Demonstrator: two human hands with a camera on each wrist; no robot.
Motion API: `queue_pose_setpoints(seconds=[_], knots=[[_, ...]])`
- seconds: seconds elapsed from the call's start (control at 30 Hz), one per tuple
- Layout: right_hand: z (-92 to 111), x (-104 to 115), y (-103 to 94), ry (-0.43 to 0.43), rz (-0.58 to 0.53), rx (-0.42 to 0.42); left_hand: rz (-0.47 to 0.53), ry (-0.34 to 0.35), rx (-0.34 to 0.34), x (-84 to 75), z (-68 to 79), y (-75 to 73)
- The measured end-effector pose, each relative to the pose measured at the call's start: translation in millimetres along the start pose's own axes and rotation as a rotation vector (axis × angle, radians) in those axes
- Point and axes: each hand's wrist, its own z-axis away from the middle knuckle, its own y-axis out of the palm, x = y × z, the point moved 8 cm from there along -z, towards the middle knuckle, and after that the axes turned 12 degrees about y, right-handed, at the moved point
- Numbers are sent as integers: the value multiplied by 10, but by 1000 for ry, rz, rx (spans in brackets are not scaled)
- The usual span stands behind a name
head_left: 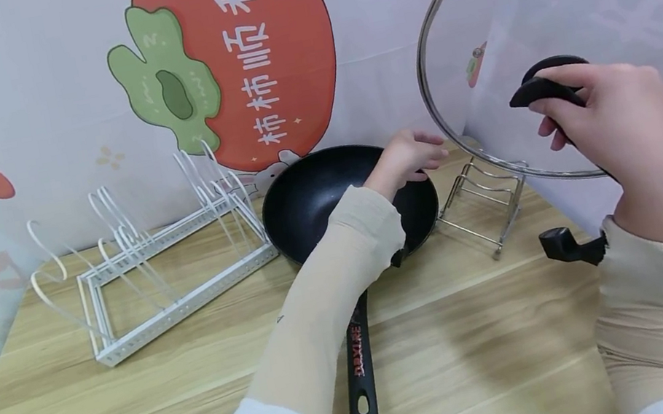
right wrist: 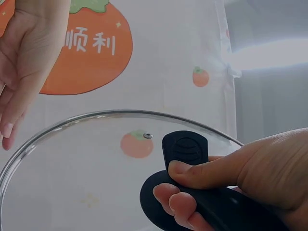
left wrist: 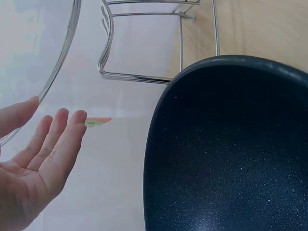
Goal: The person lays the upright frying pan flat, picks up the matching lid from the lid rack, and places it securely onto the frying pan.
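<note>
A large glass lid (head_left: 535,1) with a metal rim is held up and tilted on the right side of the head view. My right hand (head_left: 629,117) grips its black handle (right wrist: 185,149), thumb pressed on the upper part and fingers curled beneath. My left hand (head_left: 403,161) reaches over the right part of a black wok (head_left: 315,188), fingers extended and apart. In the left wrist view, the left thumb overlaps the lid's rim (left wrist: 60,60). The wok sits on the table, its long handle (head_left: 358,372) pointing toward me.
A white rack (head_left: 183,307) with curved dividers stands left of the wok. To the wok's right is a small metal wire rack (head_left: 476,233), below the lid's rim. The wooden table (head_left: 220,404) meets a printed cloth backdrop (head_left: 50,86) behind. Black camera mounts show at both wrists.
</note>
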Motion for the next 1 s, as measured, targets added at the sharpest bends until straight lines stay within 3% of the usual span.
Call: queue_pose_setpoints(seconds=[0.3,0.53,0.77,1.0], knots=[[-31,85,31,-27,-4,21,95,-5,-4,-41,7,-95],[-41,115,58,-13,-14,58,120,49,-28,-76,32,-166],[-22,174,64,-39,-39,84,174,91,-118,-34,87,-290],[-26,217,101,-48,-59,108,208,118,-156,-6,154,-384]])
